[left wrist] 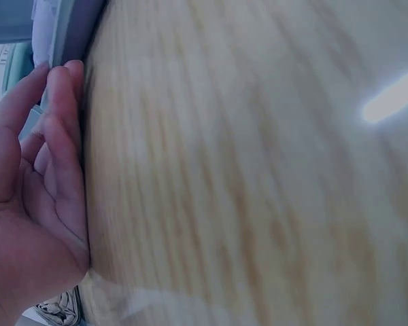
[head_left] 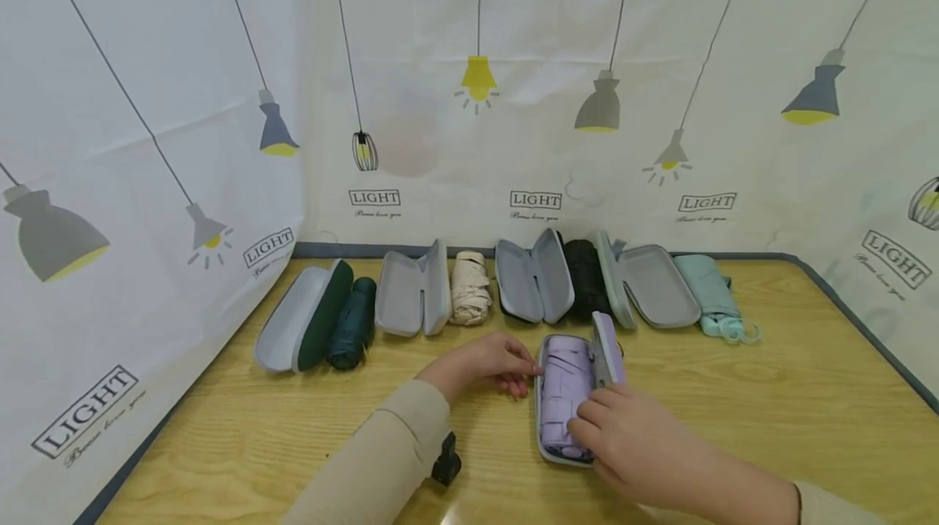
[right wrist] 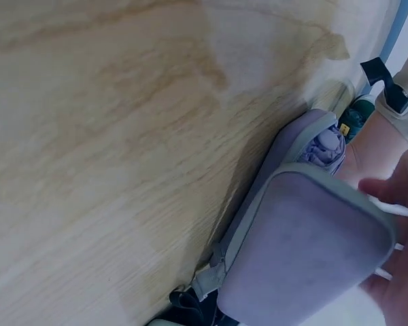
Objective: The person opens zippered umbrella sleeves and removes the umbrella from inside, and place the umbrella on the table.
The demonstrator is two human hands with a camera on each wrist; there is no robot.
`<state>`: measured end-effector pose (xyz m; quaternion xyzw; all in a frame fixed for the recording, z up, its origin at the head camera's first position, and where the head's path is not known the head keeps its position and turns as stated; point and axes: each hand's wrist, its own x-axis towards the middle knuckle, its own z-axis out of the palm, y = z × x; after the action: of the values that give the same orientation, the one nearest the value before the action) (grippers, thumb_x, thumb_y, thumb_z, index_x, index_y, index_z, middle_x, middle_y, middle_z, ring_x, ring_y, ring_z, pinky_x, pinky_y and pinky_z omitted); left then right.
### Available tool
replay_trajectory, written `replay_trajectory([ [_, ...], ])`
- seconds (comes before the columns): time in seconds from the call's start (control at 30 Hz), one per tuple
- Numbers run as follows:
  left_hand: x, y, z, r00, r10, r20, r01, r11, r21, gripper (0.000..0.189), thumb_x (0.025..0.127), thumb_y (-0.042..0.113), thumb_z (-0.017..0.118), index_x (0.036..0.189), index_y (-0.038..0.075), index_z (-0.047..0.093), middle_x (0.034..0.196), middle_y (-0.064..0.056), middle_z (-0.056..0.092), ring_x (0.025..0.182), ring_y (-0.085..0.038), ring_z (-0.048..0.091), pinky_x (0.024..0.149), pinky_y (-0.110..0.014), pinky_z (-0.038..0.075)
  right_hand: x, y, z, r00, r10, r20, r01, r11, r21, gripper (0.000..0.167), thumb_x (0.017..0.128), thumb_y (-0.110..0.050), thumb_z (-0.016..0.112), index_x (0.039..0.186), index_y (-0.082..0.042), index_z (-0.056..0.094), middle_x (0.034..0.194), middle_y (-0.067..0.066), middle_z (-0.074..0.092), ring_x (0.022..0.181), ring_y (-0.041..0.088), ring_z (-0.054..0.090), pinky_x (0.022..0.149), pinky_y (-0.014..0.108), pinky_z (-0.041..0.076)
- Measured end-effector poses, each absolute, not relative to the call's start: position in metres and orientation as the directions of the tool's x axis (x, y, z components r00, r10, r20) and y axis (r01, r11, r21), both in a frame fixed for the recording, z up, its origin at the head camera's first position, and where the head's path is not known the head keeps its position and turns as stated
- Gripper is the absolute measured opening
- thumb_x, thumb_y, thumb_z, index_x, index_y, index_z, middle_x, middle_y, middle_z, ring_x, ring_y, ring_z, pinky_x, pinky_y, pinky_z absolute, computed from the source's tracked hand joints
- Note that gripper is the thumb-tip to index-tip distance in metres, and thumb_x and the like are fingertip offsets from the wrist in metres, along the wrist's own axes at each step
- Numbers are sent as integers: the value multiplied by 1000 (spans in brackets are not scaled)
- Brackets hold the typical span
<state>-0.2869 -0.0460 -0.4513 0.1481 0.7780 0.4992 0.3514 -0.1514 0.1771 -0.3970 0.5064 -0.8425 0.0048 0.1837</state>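
A lilac hard case [head_left: 541, 427] with a grey rim lies open, its lid [head_left: 608, 346] raised on the right. Inside it rests a folded lilac umbrella [head_left: 565, 386]. My left hand [head_left: 493, 366] is at the case's left wall; in the left wrist view its thumb and forefinger [left wrist: 62, 95] pinch the rim. My right hand [head_left: 638, 439] reaches over the right side, its fingers touching the umbrella beside the lid. In the right wrist view the lid's outer face [right wrist: 309, 244] hides those fingertips.
Along the back stand open cases: dark green [head_left: 320, 317], white [head_left: 438, 288], grey-lined [head_left: 553, 274] and pale green [head_left: 614, 280]. Between and beside them lie folded umbrellas: dark teal [head_left: 352, 325], cream [head_left: 470, 287], black [head_left: 587, 280] and mint [head_left: 707, 288]. A printed sheet [head_left: 440, 11] hangs behind the wooden table [head_left: 792, 427].
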Motion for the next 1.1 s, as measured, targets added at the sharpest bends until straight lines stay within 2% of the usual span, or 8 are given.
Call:
replay_trajectory([
  [0.17,-281,-42,-445,-725,567,-392,-70,505,860,19,93,16,68,82,1,70,66,-8,68,54,-12,62,52,-22,49,-147,174,-394,-653,-701,286,-709,699,94,19,81,-25,73,91,-10,65,79,-2,60,71,16,58,64,35,50],
  [0.27,-277,-39,-441,-737,554,-389,-36,542,840,18,92,15,67,80,2,68,66,-8,67,53,-12,61,52,-23,49,-147,169,-391,-806,-555,208,-565,825,9,28,83,-32,74,95,-8,66,79,0,61,68,17,59,61,36,51],
  [0.4,-271,-34,-436,-746,547,-380,18,588,809,16,90,13,69,78,2,68,64,-5,65,53,-12,58,51,-22,46,-149,160,-390,-922,-377,89,-382,923,-48,44,84,-46,72,102,-7,63,79,2,60,65,18,58,55,37,49],
  [0.53,-269,-34,-434,-733,565,-378,65,612,788,19,89,13,69,73,2,68,62,-2,63,54,-11,54,51,-21,43,-154,152,-390,-963,-269,-21,-266,961,-74,60,83,-57,69,113,-5,59,85,5,62,66,19,59,52,39,48],
  [0.67,-269,-36,-434,-722,576,-383,67,609,790,22,89,13,69,70,2,67,62,-2,62,54,-10,52,50,-21,40,-161,145,-393,-971,-222,-93,-210,970,-125,78,80,-62,70,127,-2,54,95,11,64,67,21,60,52,40,49],
  [0.83,-270,-35,-435,-713,586,-386,55,596,801,22,89,12,68,71,1,67,62,-1,62,53,-10,51,50,-21,39,-170,138,-400,-969,-227,-97,-205,958,-199,88,78,-54,76,136,6,46,116,28,57,78,31,63,61,44,53],
  [0.93,-271,-34,-436,-706,592,-389,52,591,805,20,90,12,67,73,1,67,62,-1,61,54,-10,51,51,-21,41,-174,135,-405,-968,-225,-110,-195,953,-232,91,78,-51,77,138,8,42,123,36,50,84,35,63,64,47,53],
  [1.1,-269,-35,-436,-705,591,-392,41,586,809,18,89,10,67,75,-1,67,63,-1,61,55,-11,52,53,-21,42,-176,130,-406,-968,-227,-108,-190,942,-276,92,78,-43,79,140,10,36,118,40,48,85,36,61,64,48,53],
])
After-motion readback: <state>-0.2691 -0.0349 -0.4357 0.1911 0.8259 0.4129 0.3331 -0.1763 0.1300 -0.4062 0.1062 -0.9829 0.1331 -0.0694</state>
